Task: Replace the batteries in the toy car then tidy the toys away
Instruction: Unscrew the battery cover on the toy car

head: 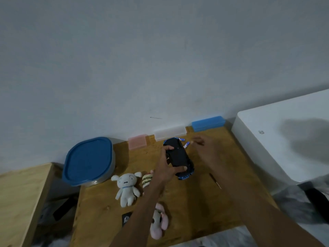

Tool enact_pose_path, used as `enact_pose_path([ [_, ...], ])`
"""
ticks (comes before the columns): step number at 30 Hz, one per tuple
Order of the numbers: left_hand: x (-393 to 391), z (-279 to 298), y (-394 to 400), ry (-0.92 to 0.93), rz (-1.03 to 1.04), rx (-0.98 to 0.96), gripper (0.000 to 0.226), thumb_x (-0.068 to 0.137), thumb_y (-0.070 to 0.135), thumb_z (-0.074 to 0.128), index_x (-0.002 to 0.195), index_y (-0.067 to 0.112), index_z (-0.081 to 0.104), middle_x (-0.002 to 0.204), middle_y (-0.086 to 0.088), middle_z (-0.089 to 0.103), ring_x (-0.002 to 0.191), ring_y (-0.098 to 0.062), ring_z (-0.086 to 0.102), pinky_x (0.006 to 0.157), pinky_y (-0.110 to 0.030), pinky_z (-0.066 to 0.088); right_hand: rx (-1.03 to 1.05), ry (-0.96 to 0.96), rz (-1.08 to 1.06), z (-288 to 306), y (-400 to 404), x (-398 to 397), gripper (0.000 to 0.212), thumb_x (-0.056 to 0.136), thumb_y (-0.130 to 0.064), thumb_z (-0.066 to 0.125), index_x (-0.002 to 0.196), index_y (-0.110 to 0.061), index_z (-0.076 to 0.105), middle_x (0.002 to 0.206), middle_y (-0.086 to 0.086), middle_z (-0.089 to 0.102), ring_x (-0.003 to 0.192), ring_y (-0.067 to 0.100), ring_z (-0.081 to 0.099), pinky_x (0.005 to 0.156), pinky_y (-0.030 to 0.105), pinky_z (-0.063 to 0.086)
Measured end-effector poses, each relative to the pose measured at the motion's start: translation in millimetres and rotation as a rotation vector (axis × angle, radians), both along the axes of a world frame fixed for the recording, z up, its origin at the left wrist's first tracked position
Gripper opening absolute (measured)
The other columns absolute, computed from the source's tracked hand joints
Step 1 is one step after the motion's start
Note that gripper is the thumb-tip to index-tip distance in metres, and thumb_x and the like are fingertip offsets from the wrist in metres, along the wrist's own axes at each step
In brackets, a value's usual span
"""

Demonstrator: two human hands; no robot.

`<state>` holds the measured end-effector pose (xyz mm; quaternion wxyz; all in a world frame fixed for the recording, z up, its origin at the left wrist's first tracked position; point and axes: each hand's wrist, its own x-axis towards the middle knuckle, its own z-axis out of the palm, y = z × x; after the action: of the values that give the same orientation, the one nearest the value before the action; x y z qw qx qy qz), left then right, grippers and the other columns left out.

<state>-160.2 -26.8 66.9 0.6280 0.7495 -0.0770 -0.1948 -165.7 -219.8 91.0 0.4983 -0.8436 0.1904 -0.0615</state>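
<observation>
Fingers: left hand (165, 164) grips upturned toy car (179, 157); right hand (204, 147) relaxed near batteries (184, 142).
Containers: blue-lidded tub (89, 160) closed, contents hidden.
Counter (213, 202): plush toys (126, 188) beside arm.

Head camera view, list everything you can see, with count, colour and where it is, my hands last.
toy car: one, black underside up with blue trim, table centre, held by the left hand
batteries: at least two, blue and white, just beyond the car
storage tub: one, blue lid, table's far left corner
small boxes: three, pink, clear white and blue, along the wall
white plush: one, white, left of the car
striped plush: one, partly hidden by the left wrist
pink plush: one, pink and white, table's near edge
screwdriver: one, dark, right of the car
black card: one, near edge
table: one, wooden
hands: left hand grips the car; right hand reaches toward the batteries
</observation>
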Motion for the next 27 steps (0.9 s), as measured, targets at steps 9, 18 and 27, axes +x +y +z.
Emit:
enact_pose_path([
  [9, 11, 27, 8, -0.097, -0.017, -0.010, 0.072, 0.070, 0.008, 0.089, 0.121, 0.028, 0.043, 0.129, 0.000, 0.053, 0.116, -0.019, 0.059, 0.078, -0.029, 0.060, -0.133, -0.001, 0.302, 41, 27, 30, 0.013, 0.084, -0.027, 0.078, 0.083, -0.039, 0.072, 0.079, -0.013, 0.067, 0.076, 0.003, 0.063, 0.069, 0.024, 0.053],
  [18, 11, 16, 17, -0.101, -0.020, -0.030, 0.073, 0.068, 0.006, 0.089, 0.122, 0.024, 0.043, 0.129, 0.002, 0.051, 0.116, -0.020, 0.058, 0.080, -0.031, 0.060, -0.125, 0.092, 0.337, 39, 40, 29, 0.013, 0.084, -0.021, 0.078, 0.085, -0.032, 0.071, 0.083, -0.015, 0.066, 0.080, 0.003, 0.062, 0.065, 0.013, 0.044],
  [27, 17, 8, 23, -0.081, -0.014, -0.025, 0.082, 0.066, 0.015, 0.092, 0.131, 0.043, 0.052, 0.132, 0.008, 0.059, 0.122, -0.016, 0.059, 0.098, -0.035, 0.056, 0.215, 0.139, 0.303, 55, 24, 33, 0.005, 0.084, -0.013, 0.075, 0.088, -0.016, 0.076, 0.095, 0.003, 0.074, 0.093, 0.024, 0.070, 0.077, 0.038, 0.059],
])
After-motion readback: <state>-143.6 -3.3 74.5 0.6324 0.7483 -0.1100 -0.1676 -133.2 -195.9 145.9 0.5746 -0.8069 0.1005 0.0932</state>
